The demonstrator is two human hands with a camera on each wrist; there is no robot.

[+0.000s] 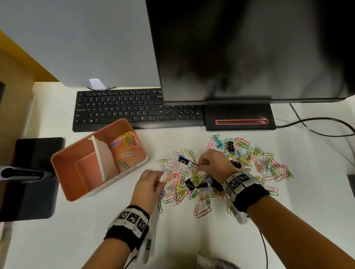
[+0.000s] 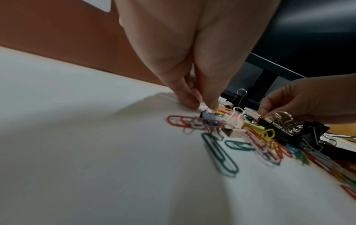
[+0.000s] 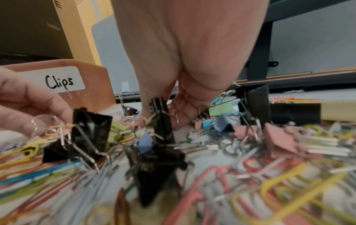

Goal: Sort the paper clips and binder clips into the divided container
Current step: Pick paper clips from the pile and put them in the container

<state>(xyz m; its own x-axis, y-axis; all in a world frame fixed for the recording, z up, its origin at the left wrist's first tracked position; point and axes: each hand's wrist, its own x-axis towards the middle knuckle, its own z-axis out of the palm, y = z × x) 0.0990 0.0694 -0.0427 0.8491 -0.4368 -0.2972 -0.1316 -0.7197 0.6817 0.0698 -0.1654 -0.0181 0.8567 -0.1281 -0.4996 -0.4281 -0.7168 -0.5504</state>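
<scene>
While both hands work the clip pile (image 1: 221,172) on the white table (image 1: 88,232), noted as follows. Left hand (image 1: 148,184) at the pile edge nearest the divided container (image 1: 71,167), palm down, wrist raised, fingers angled steeply to the table; thumb and forefinger tips (image 2: 189,100) pinched on a small pale clip (image 2: 203,108) at the surface. Right hand (image 1: 214,162) over the pile's middle, farther from the container, back of hand up, fingers curled under; grip closed on thin wire, seemingly a binder clip handle (image 1: 194,165), though which clip cannot be told. Forearms converge on the pile from the near edge, marker bands on both wrists. Container beside the pile, just in front of the keyboard (image 1: 121,108), white divider upright; paper clips (image 1: 128,146) only in the compartment nearer the pile, other compartment bare. Label on container wall reads "Clips" (image 3: 59,80). Black binder clips (image 3: 90,134) scattered through the pile.
</scene>
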